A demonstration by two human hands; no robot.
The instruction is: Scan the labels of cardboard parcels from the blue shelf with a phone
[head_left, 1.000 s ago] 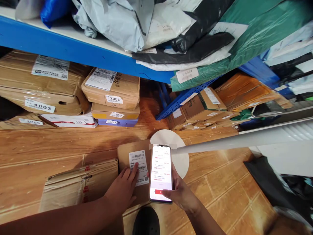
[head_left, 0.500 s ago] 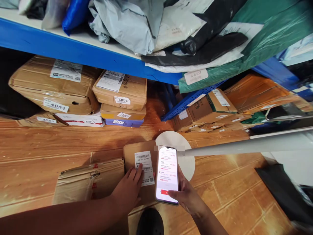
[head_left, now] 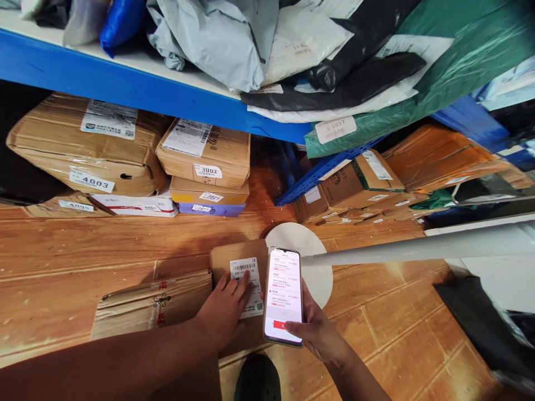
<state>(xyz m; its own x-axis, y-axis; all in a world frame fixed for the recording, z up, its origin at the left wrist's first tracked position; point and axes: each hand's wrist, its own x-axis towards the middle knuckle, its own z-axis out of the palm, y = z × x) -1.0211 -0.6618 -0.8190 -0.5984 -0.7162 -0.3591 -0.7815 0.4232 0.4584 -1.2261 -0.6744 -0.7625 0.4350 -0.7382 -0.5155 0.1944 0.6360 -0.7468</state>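
My left hand (head_left: 223,311) lies flat on a small brown cardboard parcel (head_left: 228,259) on the wooden floor, fingers spread over its white barcode label (head_left: 244,268). My right hand (head_left: 320,333) holds a smartphone (head_left: 283,295) upright just right of the label; its lit screen shows a list and a red button. A larger taped cardboard box (head_left: 150,306) sits against the parcel's left side.
Numbered cardboard boxes (head_left: 204,161) are stacked under a blue shelf (head_left: 137,89) loaded with plastic mailer bags (head_left: 292,50). A round white base (head_left: 317,267) with a white pole (head_left: 418,248) stands behind the phone. More boxes (head_left: 355,181) lie right. A dark shoe (head_left: 257,379) shows below.
My left hand's fingers slid further up over the barcode label. The phone moved slightly left and closer. The view shifted a little between frames.
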